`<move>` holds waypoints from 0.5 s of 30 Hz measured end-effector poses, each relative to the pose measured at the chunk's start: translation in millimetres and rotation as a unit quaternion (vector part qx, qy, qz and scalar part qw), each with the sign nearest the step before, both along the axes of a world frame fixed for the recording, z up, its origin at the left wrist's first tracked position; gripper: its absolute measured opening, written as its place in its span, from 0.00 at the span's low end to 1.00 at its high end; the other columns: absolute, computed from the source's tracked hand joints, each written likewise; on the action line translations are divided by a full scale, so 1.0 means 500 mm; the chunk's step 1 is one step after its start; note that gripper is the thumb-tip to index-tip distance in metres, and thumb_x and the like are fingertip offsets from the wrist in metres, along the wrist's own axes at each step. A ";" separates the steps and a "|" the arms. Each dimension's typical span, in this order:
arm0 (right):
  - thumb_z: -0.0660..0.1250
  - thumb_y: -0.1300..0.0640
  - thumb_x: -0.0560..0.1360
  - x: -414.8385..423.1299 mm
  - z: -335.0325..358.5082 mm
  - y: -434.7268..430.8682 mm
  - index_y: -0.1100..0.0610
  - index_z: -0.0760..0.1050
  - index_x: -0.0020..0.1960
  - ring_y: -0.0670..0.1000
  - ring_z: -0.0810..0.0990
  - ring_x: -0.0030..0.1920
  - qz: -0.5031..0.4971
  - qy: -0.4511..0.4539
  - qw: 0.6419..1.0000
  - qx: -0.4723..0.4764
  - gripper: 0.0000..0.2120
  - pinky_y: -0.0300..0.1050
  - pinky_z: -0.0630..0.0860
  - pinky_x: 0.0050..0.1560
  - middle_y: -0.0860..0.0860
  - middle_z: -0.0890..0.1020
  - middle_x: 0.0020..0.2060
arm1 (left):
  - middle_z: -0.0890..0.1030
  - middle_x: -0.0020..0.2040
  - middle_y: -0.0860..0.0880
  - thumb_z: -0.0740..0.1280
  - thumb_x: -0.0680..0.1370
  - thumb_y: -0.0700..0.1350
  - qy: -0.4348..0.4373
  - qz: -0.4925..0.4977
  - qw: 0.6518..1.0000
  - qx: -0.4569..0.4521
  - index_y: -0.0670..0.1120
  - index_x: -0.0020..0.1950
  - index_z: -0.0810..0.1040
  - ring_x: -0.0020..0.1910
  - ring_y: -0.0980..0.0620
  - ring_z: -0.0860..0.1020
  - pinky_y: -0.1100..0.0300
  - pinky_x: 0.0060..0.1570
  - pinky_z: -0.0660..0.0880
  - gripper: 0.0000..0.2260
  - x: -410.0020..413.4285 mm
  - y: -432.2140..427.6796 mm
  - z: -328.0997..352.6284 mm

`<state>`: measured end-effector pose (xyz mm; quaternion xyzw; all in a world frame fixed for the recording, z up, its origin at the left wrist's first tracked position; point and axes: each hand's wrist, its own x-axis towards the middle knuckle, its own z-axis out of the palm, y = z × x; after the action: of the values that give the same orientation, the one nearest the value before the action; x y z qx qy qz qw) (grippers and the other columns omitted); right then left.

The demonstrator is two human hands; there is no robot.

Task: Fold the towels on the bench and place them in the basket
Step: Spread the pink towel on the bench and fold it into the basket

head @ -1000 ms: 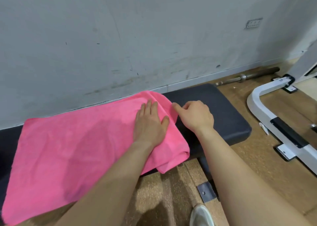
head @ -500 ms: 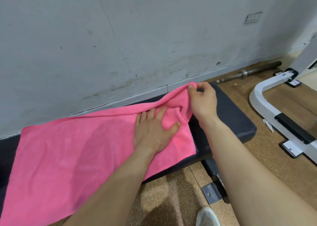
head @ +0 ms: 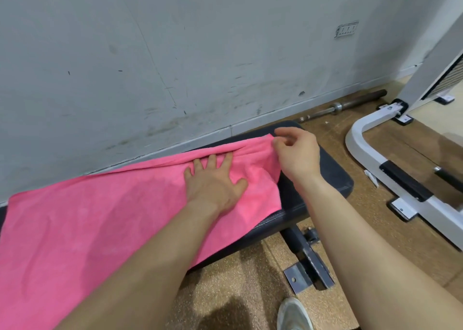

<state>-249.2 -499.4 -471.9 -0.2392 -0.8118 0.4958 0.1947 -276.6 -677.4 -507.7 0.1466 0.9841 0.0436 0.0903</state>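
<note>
A pink towel (head: 105,229) is spread over the black padded bench (head: 320,179), and its near edge hangs off the front. My left hand (head: 215,181) presses flat on the towel's right part with the fingers spread. My right hand (head: 295,151) is at the towel's far right corner and pinches it between thumb and forefinger, low over the bench. Creases run from that corner toward my left fingers. I see no basket.
A grey wall (head: 200,53) runs close behind the bench. On the cork floor lie a barbell bar (head: 350,104) by the wall and a white machine frame (head: 390,174) at right. The bench's metal foot (head: 305,269) and my shoe (head: 293,314) are below.
My right hand took the folded-over right end of the towel by its corner and drew it out to the far right, so the towel lies more spread. My left hand stayed pressing down.
</note>
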 end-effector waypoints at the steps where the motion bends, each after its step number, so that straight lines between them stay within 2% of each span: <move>1: 0.68 0.59 0.76 0.001 0.001 -0.002 0.54 0.80 0.63 0.45 0.82 0.52 0.006 0.006 1.000 -0.003 0.15 0.46 0.78 0.59 0.44 0.84 0.46 | 0.60 0.78 0.47 0.54 0.75 0.68 -0.001 0.000 1.000 -0.002 0.59 0.79 0.55 0.74 0.38 0.62 0.41 0.69 0.61 0.34 -0.012 0.006 0.013; 3: 0.70 0.55 0.76 0.003 -0.002 -0.007 0.56 0.76 0.69 0.47 0.81 0.56 0.049 -0.039 0.998 0.005 0.22 0.46 0.77 0.61 0.46 0.84 0.51 | 0.68 0.72 0.45 0.56 0.75 0.66 0.004 0.000 1.000 -0.011 0.56 0.75 0.65 0.68 0.40 0.70 0.46 0.63 0.68 0.30 -0.037 0.015 0.043; 5: 0.73 0.52 0.74 0.010 -0.003 -0.010 0.57 0.72 0.70 0.51 0.80 0.59 0.095 -0.109 0.989 0.042 0.27 0.45 0.76 0.56 0.50 0.81 0.58 | 0.74 0.67 0.45 0.57 0.77 0.63 0.033 -0.003 0.999 -0.035 0.52 0.69 0.73 0.64 0.42 0.75 0.50 0.59 0.72 0.25 -0.057 0.025 0.069; 8: 0.74 0.52 0.72 0.020 0.006 -0.009 0.55 0.69 0.72 0.54 0.78 0.61 0.131 -0.146 0.978 0.072 0.31 0.45 0.74 0.53 0.52 0.80 0.60 | 0.76 0.62 0.44 0.61 0.78 0.57 0.088 -0.028 0.994 -0.053 0.49 0.65 0.75 0.61 0.40 0.76 0.50 0.54 0.73 0.19 -0.070 0.047 0.083; 10: 0.73 0.55 0.71 0.027 0.005 -0.004 0.54 0.67 0.74 0.54 0.79 0.59 0.151 -0.165 0.972 0.073 0.32 0.47 0.76 0.52 0.52 0.81 0.58 | 0.75 0.61 0.45 0.61 0.78 0.54 0.092 -0.059 0.993 -0.039 0.50 0.64 0.76 0.61 0.41 0.75 0.50 0.52 0.73 0.16 -0.078 0.065 0.075; 12: 0.71 0.60 0.71 0.035 -0.001 0.003 0.52 0.68 0.73 0.53 0.80 0.56 0.164 -0.186 0.966 0.081 0.32 0.43 0.74 0.45 0.51 0.82 0.53 | 0.76 0.62 0.46 0.59 0.79 0.50 0.092 -0.083 0.992 -0.008 0.51 0.63 0.76 0.61 0.42 0.74 0.49 0.53 0.73 0.14 -0.095 0.082 0.058; 15: 0.69 0.65 0.71 0.046 -0.008 0.020 0.50 0.71 0.69 0.46 0.82 0.47 0.138 -0.150 0.977 0.067 0.28 0.41 0.75 0.41 0.47 0.85 0.42 | 0.78 0.65 0.47 0.57 0.81 0.47 0.055 -0.108 0.989 0.083 0.53 0.66 0.75 0.63 0.42 0.75 0.48 0.59 0.74 0.15 -0.124 0.102 0.037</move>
<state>-226.2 -489.4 -476.1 -0.1826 -0.8885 0.4207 0.0165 -338.8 -626.4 -489.1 0.2614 0.9589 0.1065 0.0275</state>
